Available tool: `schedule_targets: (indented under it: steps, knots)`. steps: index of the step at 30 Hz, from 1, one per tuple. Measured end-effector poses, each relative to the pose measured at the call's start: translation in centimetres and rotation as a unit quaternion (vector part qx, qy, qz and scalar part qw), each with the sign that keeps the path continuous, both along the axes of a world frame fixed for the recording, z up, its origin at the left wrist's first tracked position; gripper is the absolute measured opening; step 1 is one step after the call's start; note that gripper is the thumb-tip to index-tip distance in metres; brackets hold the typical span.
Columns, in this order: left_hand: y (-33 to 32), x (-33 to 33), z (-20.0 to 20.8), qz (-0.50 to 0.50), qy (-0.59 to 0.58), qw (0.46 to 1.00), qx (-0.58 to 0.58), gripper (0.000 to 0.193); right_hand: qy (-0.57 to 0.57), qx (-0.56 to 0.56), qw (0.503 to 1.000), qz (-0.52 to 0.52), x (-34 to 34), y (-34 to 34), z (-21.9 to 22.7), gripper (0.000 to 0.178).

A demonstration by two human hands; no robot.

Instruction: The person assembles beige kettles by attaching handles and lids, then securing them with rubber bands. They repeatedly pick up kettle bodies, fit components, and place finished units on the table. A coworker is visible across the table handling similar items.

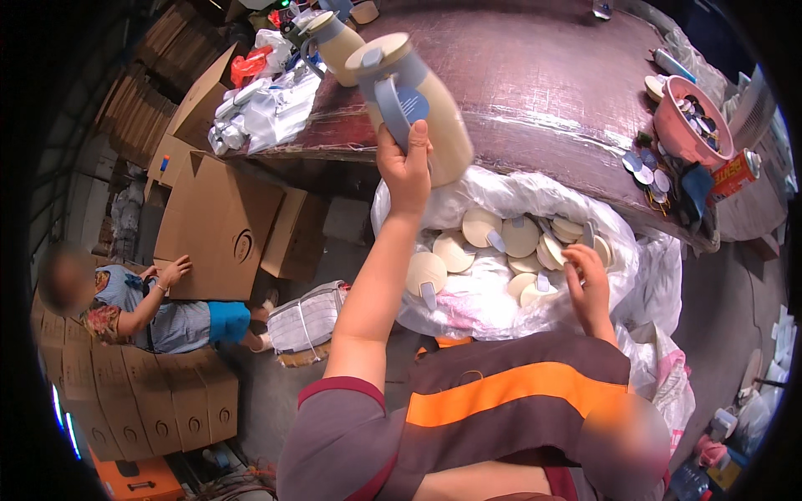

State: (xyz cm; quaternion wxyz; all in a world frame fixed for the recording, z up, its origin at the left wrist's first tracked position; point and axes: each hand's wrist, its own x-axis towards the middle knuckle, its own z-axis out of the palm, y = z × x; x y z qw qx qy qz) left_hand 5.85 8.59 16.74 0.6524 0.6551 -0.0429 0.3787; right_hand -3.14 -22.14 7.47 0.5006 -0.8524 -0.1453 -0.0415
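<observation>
My left hand (pixel 405 167) is closed round the grey-blue handle of a cream vacuum jug (pixel 447 125), raised in front of the table edge. The jug tilts and has a cream lid and a round blue tag by the handle. Another cream jug (pixel 337 50) stands behind it on the table. Below, a white plastic sack (pixel 493 288) lies open with several round cream lids (pixel 482 227) with grey tabs inside. My right hand (pixel 589 288) reaches over the lids at the sack's right side, fingers apart and slightly bent; I see nothing held in it.
The dark red table (pixel 535 83) carries a pink basin (pixel 689 121) of small round pieces, loose discs and an orange-red can (pixel 737 173) on the right. Plastic-wrapped items (pixel 267 108) lie at its left. Further left, another person (pixel 171 305) handles a large carton (pixel 213 225) beside stacked boxes (pixel 142 401).
</observation>
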Motion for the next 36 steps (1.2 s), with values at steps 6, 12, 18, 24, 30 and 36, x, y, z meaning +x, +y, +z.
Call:
schedule_targets:
  steps: [6,12,18,24,30,36]
  knots:
    - [8.3,4.6,-6.6,0.17,0.162,0.937,0.257,0.052,0.07,-0.046,0.996,0.04,-0.6,-0.1,-1.7,0.02]
    - [10.3,4.1,-10.5,0.129,0.32,0.876,0.338,0.042,0.073,-0.077,0.993,0.053,-1.3,0.6,-3.0,0.019]
    - [0.3,-1.5,-12.9,0.022,0.265,0.869,0.417,0.031,0.093,-0.11,0.985,0.092,-1.5,1.5,-2.7,0.016]
    - [-3.9,-7.2,-16.5,0.019,0.238,0.8,0.551,0.058,0.055,-0.158,0.979,0.12,-1.4,1.9,-3.7,0.015]
    - [-4.7,-8.3,-17.5,0.041,0.235,0.769,0.594,0.066,0.046,-0.153,0.981,0.109,-1.5,2.0,-4.6,0.013]
    - [-7.0,-9.6,-16.5,0.005,0.225,0.822,0.523,0.044,0.038,-0.129,0.984,0.114,-1.8,2.0,-5.1,0.012]
